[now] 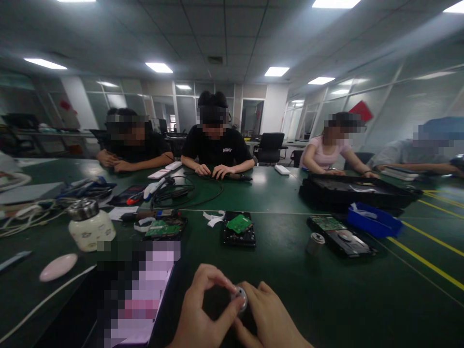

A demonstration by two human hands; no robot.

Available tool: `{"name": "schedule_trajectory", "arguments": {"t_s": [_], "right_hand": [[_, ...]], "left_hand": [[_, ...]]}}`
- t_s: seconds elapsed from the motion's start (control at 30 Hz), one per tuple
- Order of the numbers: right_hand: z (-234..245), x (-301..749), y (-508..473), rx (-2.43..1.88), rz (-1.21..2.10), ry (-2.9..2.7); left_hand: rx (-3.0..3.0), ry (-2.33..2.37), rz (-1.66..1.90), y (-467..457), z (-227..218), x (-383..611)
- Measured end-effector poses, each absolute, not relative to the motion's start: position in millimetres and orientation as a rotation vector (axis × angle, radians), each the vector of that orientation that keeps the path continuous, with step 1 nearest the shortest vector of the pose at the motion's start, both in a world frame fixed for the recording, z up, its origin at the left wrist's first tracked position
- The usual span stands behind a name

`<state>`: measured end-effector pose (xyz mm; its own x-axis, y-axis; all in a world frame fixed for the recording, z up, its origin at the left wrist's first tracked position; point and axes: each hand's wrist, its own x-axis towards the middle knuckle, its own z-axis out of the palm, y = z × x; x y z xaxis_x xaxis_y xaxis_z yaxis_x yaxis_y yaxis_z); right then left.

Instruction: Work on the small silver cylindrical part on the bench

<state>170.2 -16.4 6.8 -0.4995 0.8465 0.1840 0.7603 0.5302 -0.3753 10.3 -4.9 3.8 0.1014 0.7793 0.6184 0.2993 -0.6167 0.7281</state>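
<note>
Low in the middle of the head view, my left hand [203,314] pinches a small round silver metal part [241,305] between thumb and index finger. A dark hole shows in the part's top face. From the right, my right hand [273,316] curls against the same part, its fingertips partly hidden behind it. Farther off to the right, a metal cylinder [314,244] stands upright beside an opened hard drive [350,239] with a green circuit board. Straight ahead lies another hard drive [250,238], its green board [239,223] sitting askew on top.
A pixelated lilac screen [145,295] and white cable lie left, near a pink oval object [58,267] and cream jar [92,229]. A third drive [163,228], blue bin [375,222] and black tray [351,191] stand beyond. Several people sit across the green table.
</note>
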Motion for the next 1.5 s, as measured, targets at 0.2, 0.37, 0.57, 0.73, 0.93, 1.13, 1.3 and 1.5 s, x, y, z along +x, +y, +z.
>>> {"name": "schedule_trajectory", "arguments": {"t_s": [0.2,0.37,0.57,0.73,0.93,1.13,1.3,1.5], "right_hand": [[3.5,170.3,-16.0,-1.319,0.388,-2.394],[3.8,170.3,-17.0,-1.294,0.364,-2.399],[5.4,170.0,-18.3,-1.223,0.365,-2.427],[5.3,170.4,-17.0,-1.253,0.361,-2.417],[6.7,170.3,-18.5,-1.27,0.363,-2.437],[6.3,170.1,-19.0,-1.267,0.35,-2.429],[3.2,170.4,-16.6,-1.285,0.315,-2.437],[5.1,167.5,-14.8,-1.348,0.272,-2.477]], "left_hand": [[2.165,1.007,1.391,-6.7,7.0,6.0],[2.125,0.988,1.439,-6.0,8.4,6.6],[2.016,0.993,1.523,-8.9,4.8,10.7],[1.961,0.989,1.563,-10.3,2.3,11.5],[1.975,1.021,1.617,-9.5,0.6,11.5],[1.953,1.018,1.626,-9.9,0.1,12.1],[1.942,0.981,1.66,-11.2,2.3,11.6],[1.844,1.074,1.732,-3.3,-1.1,8.3]]}}
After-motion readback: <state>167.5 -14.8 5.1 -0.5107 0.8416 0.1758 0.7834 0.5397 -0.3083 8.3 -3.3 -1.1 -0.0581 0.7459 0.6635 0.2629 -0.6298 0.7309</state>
